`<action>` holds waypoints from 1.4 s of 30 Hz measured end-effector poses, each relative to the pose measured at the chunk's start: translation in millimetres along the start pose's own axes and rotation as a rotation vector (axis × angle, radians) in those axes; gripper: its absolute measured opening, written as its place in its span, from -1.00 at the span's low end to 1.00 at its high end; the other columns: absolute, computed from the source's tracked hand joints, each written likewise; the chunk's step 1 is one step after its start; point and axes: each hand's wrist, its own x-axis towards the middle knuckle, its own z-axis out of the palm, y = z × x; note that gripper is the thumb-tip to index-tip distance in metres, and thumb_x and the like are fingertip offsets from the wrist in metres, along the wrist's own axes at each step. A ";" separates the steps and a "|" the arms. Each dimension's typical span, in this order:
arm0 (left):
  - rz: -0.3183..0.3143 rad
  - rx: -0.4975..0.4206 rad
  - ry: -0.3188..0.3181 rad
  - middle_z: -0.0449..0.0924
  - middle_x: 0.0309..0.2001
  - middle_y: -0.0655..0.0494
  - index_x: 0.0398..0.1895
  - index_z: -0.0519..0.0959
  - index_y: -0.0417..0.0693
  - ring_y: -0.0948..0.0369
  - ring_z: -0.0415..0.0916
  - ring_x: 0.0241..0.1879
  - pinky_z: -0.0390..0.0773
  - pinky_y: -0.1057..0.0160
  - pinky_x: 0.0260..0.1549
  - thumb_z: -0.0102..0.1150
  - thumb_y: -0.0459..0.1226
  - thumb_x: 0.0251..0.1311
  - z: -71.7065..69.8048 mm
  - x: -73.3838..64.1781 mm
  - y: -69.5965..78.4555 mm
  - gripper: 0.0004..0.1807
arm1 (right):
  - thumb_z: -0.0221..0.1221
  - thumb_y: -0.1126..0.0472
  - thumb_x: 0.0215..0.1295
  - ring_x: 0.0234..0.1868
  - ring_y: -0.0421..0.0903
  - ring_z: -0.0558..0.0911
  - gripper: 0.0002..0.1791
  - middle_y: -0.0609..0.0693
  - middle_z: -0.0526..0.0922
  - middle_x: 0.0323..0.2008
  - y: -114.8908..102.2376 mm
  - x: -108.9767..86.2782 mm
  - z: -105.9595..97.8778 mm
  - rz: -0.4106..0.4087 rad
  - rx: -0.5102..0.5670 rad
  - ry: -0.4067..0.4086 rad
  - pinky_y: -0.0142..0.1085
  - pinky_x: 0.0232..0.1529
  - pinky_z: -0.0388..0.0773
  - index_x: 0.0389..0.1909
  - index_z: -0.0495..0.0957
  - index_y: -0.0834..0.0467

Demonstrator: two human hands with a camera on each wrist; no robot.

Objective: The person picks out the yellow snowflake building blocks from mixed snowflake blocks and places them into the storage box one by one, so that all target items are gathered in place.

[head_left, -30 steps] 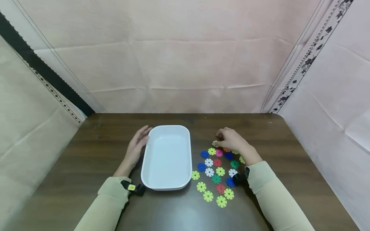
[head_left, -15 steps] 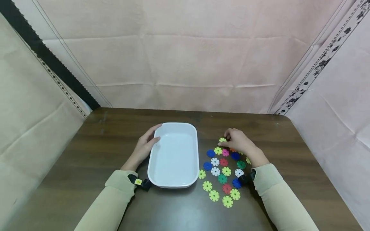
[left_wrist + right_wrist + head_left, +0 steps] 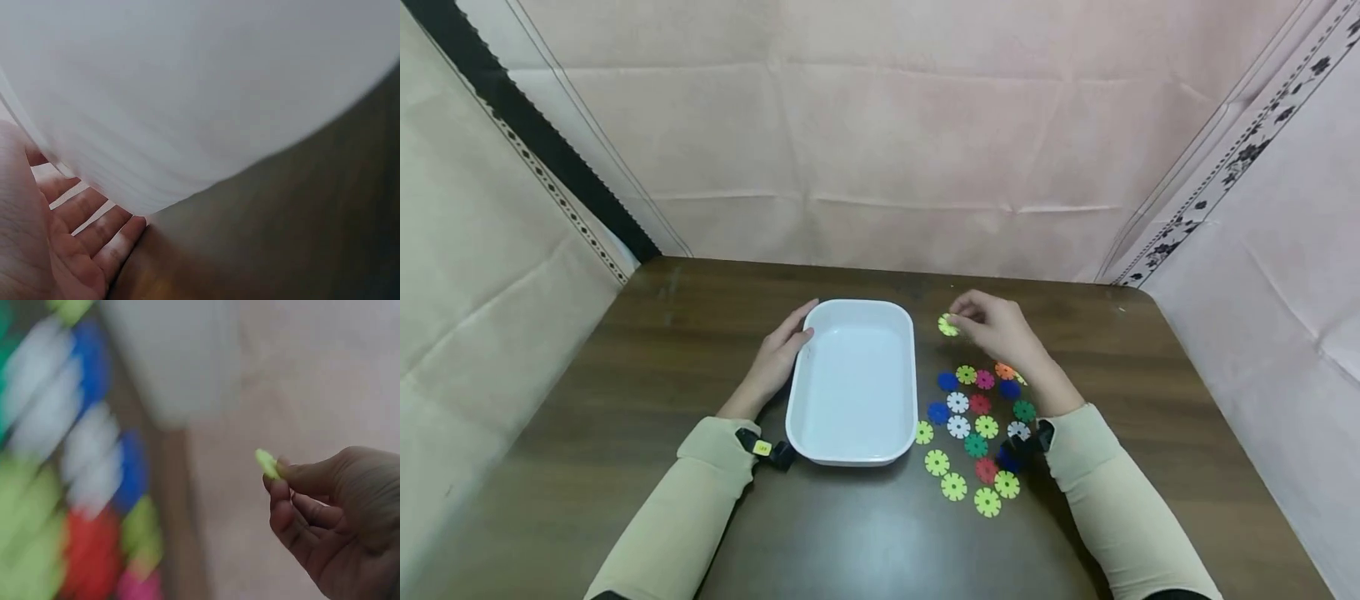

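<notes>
Between fingers of right hand, pinched: yellow-green disc, held above worktop, beyond loose spread of colourful discs. Left hand grips left rim of white tray, thumb over edge, fingers along outer wall. Tray on worktop, just left of discs.

Filled from eight round to four o'clock by a brown, wood-grained table, shiny and greyish toward six, rounded at its far corner near three, and dim at four o'clock in the left wrist view. Closed in by a creased, pinkish cloth at twelve, a cream cloth at nine and a white cloth at three. Trimmed with a slanting black strip at ten, a dotted border just beside it, and a flower-printed border at two, reaching down to the table's far edge.
</notes>
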 end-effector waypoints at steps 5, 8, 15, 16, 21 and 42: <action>-0.003 0.005 -0.016 0.18 0.53 0.24 0.54 0.23 0.35 0.08 0.18 0.47 0.25 -0.18 0.33 -0.12 0.04 0.52 2.4 -0.6 -3.0 -0.44 | 0.25 0.17 0.41 -0.29 -0.01 0.70 -0.83 -0.03 0.71 -0.27 -63.0 37.9 22.9 -0.083 0.110 -0.160 -0.16 -0.27 0.65 -0.06 0.61 0.13; -0.019 0.012 -0.014 0.18 0.53 0.20 0.54 0.23 0.35 0.05 0.16 0.47 0.24 -0.20 0.33 -0.12 0.02 0.53 5.4 -3.5 -7.3 -0.45 | 0.22 0.24 0.42 -0.32 -0.03 0.70 -0.84 -0.01 0.71 -0.28 -87.8 64.7 51.2 -0.087 0.064 -0.362 -0.20 -0.26 0.66 -0.06 0.61 0.18; -0.023 -0.011 -0.043 0.17 0.53 0.17 0.53 0.23 0.40 0.02 0.17 0.47 0.25 -0.21 0.32 -0.13 -0.04 0.55 21.5 -10.4 -14.1 -0.48 | 0.22 0.31 0.38 -0.35 -0.06 0.68 -0.87 0.01 0.67 -0.29 -91.6 84.8 97.4 0.008 -0.125 -0.540 -0.33 -0.30 0.62 -0.11 0.65 0.20; -0.022 -0.017 -0.049 0.17 0.53 0.17 0.53 0.24 0.39 0.02 0.18 0.46 0.27 -0.20 0.31 -0.13 -0.04 0.55 23.9 -11.2 -14.7 -0.48 | 0.22 0.33 0.37 -0.35 -0.05 0.68 -0.86 0.01 0.67 -0.30 -87.8 83.4 100.7 0.018 -0.124 -0.538 -0.34 -0.30 0.62 -0.10 0.66 0.21; -0.014 -0.021 -0.072 0.17 0.53 0.14 0.55 0.22 0.28 0.00 0.18 0.46 0.24 -0.22 0.32 -0.13 -0.06 0.55 27.2 -14.2 -13.0 -0.46 | 0.24 0.30 0.36 -0.32 -0.07 0.66 -0.77 0.00 0.68 -0.27 -78.5 73.4 103.8 0.006 -0.181 -0.547 -0.29 -0.23 0.62 0.00 0.68 0.22; 0.018 -0.003 0.010 0.21 0.51 0.23 0.52 0.27 0.36 0.11 0.14 0.48 0.15 -0.15 0.38 -0.11 -0.02 0.53 -1.5 -14.7 2.2 -0.48 | 0.21 -0.03 0.44 -0.18 -0.12 0.65 -0.72 -0.09 0.72 -0.19 28.8 -21.0 -26.8 -0.101 -0.042 -0.043 -0.13 -0.13 0.59 -0.03 0.68 0.06</action>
